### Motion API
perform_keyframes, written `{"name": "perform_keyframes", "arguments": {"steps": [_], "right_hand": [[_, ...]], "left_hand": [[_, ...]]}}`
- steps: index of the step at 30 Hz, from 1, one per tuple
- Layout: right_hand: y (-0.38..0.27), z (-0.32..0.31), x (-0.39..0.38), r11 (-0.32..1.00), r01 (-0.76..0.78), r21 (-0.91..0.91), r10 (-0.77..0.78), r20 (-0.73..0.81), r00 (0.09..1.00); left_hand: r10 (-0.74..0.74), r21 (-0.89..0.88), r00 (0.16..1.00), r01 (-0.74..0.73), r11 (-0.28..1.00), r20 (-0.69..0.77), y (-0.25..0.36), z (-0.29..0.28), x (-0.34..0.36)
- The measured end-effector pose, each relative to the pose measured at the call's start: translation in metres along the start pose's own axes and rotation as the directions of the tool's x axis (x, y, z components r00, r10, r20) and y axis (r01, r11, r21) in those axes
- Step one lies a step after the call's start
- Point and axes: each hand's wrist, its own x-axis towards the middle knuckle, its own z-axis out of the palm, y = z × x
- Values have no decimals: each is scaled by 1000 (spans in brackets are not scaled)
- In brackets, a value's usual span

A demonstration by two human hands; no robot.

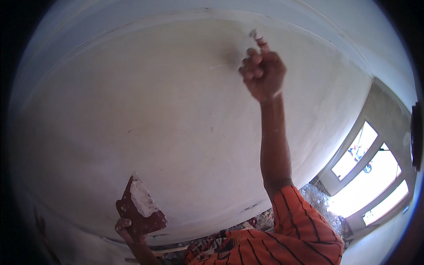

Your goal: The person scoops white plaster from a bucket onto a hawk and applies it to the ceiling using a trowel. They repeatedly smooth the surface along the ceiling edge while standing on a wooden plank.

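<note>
My left hand (124, 227) is closed round the lower left edge of a dark red flat board (140, 221), low at the left in front of the wall. A thick smear of white putty (143, 197) covers the board's upper right side. High up, my right hand (264, 73) reaches toward the top of the pale plastered wall (176, 115). Its index finger stretches upward while the other fingers curl in loosely. White putty (255, 35) sits on that fingertip, slightly blurred. Whether the fingertip touches the wall, I cannot tell. No tool shows in this hand.
Above the wall runs a pale ceiling edge (207, 11). To the right, bright window openings (358, 150) show a parked motorcycle (366, 168) outside. Rubble (318, 198) lies on the floor at the wall's foot. My orange striped sleeve (304, 216) fills the lower right.
</note>
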Motion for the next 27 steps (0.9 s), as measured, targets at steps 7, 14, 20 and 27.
{"name": "perform_keyframes", "arguments": {"steps": [7,14,20,27], "right_hand": [[-43,-3,18,987,124,99,-118,-66,991],[-26,77,33,860,-43,-509,-192,-400,896],[-46,72,44,45,-346,-937,-285,-344,895],[-124,1,34,-861,392,-324,87,666,741]], "left_hand": [[-103,11,991,102,995,89,-4,17,-1],[219,523,972,-229,821,83,-9,-19,4],[-38,84,992,48,995,-119,-5,-9,2],[-145,-108,984,156,982,107,-19,-10,14]]}}
